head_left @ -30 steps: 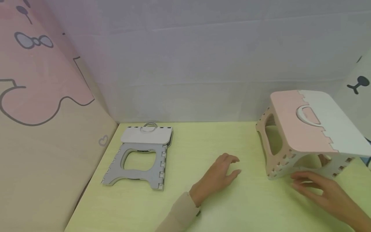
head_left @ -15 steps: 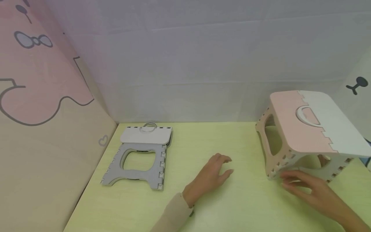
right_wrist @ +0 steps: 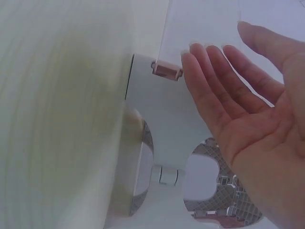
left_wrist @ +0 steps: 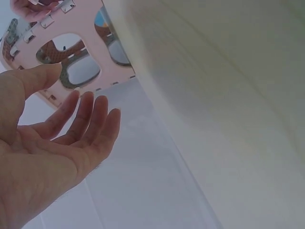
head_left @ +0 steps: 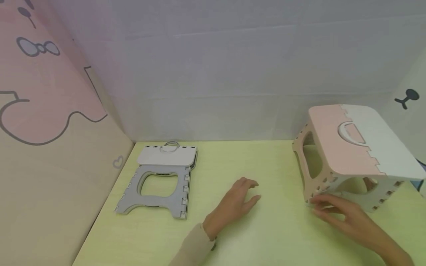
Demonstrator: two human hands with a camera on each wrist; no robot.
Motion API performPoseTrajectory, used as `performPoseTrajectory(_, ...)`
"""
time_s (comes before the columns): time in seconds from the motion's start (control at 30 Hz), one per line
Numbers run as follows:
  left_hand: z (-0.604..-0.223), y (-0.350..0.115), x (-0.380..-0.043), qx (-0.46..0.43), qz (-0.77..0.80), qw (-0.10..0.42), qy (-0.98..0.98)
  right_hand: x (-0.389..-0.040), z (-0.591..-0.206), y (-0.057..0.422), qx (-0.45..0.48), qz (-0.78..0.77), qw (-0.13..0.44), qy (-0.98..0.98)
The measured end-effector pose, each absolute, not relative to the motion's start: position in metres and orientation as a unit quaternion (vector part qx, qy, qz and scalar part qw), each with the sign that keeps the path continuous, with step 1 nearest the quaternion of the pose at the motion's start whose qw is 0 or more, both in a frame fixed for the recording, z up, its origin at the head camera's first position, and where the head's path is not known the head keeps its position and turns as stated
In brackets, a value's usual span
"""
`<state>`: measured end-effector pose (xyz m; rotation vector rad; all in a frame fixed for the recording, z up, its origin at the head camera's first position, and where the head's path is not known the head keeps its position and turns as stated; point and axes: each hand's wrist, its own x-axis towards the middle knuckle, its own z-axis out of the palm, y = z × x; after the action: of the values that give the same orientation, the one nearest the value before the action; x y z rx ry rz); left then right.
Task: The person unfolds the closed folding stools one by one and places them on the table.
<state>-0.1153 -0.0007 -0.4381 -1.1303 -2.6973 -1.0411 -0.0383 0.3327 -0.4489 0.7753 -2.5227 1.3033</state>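
On the right of the table stands an unfolded pink and white folding step stool [head_left: 352, 140], its carry handle set in the middle of the top. My right hand [head_left: 346, 218] is beside the stool's near left leg, fingers loosely bent and nothing in them; in the right wrist view its fingertips [right_wrist: 188, 57] are right by a pink hinge on the white side panel. My left hand [head_left: 231, 203] hovers over the middle of the table, palm turned to the stool, thumb and fingers apart. A grey and white folded step stool [head_left: 163, 184] lies flat on the left.
The pale yellow-green table [head_left: 259, 244] meets a light cloth wall [head_left: 213, 118] at the back. A printed pink and cream panel [head_left: 66, 166] bounds the left side, and another panel with a dark print [head_left: 406, 98] rises behind the stool at right.
Both hands have shifted to the left in the head view, the right one sliding along the stool's front to its near left leg. Both stools stay where they were.
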Motion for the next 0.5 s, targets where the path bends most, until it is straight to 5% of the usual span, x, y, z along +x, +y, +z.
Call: performPoseTrajectory(0.5, -0.442, -0.015, -0.113, -0.349, -0.331, 0.025, -0.876, -0.046, -0.443, 0.311, 0.276, 0.419, 0.098, -0.860)
